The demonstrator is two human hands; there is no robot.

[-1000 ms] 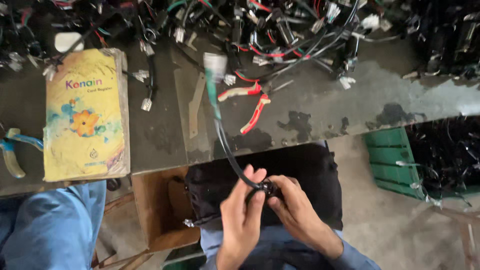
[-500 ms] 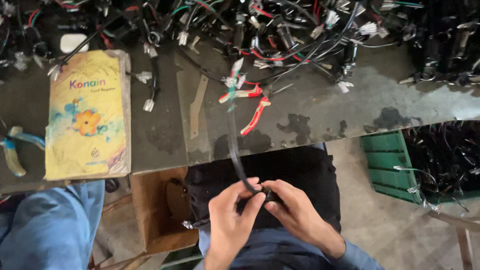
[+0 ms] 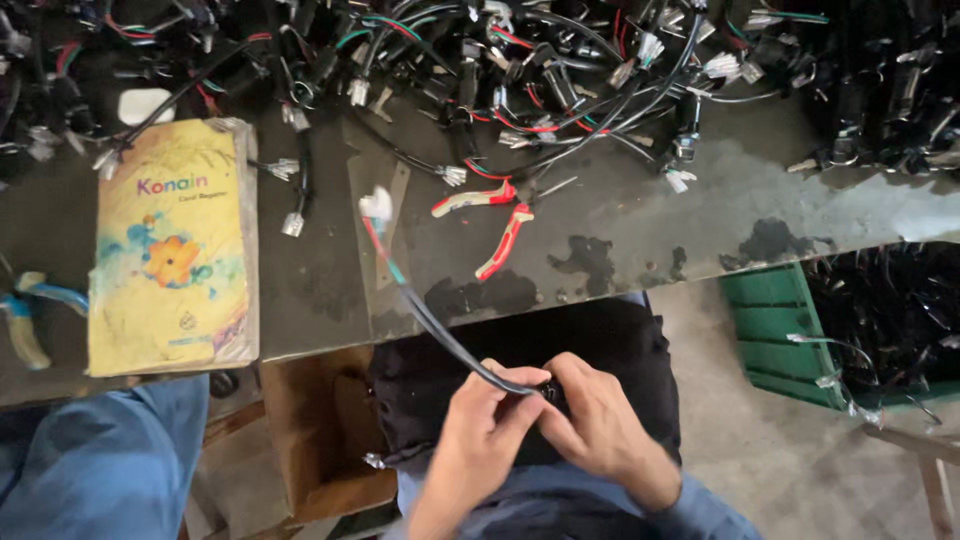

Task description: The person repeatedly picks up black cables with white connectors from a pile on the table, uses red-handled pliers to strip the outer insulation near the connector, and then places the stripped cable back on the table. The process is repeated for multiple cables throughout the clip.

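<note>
Left hand: your left hand (image 3: 478, 440) is sitting low in the centre of the frame, its grip pinching the black cable (image 3: 450, 338) between thumb and fingertips.
Right hand: your right hand (image 3: 598, 425) is lying just beside the left, touching it, fingers curled and pressed together on the dark end of the same cable; you are covering that end, so its shape cannot be told.
Cable: it is rising from your hands toward the upper left, crossing the desk edge, showing red and green wires near the top and ending in a blurred white connector (image 3: 377, 204) above the desk (image 3: 640, 225).
Lap: both hands are resting over a black bag (image 3: 620, 340) lying on your lap, just below the desk edge.
Pliers: red-handled pliers (image 3: 495, 215) are lying on the desk at centre, handles spread, just right of the white connector.
Wiring heap: a tangle of black wire harnesses (image 3: 560, 70) with white plugs is filling the top of the frame.
Book: a yellow booklet (image 3: 170, 265) with a flower picture is lying flat at the left of the desk.
Box: an open cardboard box (image 3: 310, 430) is standing under the desk, left of your hands.
Crate: a green crate (image 3: 780, 335) holding more black wires is sitting on the floor at right.
Neighbour: a blue-trousered leg (image 3: 100, 460) is showing in the lower left corner.
</note>
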